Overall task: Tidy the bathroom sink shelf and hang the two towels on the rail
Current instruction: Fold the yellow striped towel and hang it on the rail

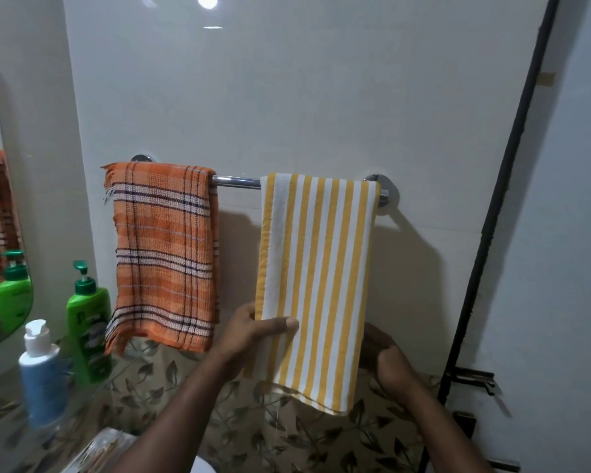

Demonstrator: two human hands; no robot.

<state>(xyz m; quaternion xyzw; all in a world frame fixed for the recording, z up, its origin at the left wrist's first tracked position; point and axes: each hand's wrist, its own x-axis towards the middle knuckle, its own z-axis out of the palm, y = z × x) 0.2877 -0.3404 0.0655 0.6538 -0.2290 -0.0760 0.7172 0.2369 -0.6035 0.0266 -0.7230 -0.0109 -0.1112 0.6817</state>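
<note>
An orange checked towel (164, 254) hangs over the left part of the chrome rail (236, 181). A yellow-and-white striped towel (318, 278) hangs over the right part. My left hand (256, 327) pinches the striped towel's lower left edge, thumb across the front. My right hand (389, 363) is at the towel's lower right edge, fingers curled partly behind the cloth; whether it holds the cloth I cannot tell.
A glass shelf (123, 380) at the lower left carries a green pump bottle (87, 322) and a blue bottle with a white cap (41, 380). A mirror (0, 233) is at the far left. A black pipe (492, 216) runs down the wall at the right.
</note>
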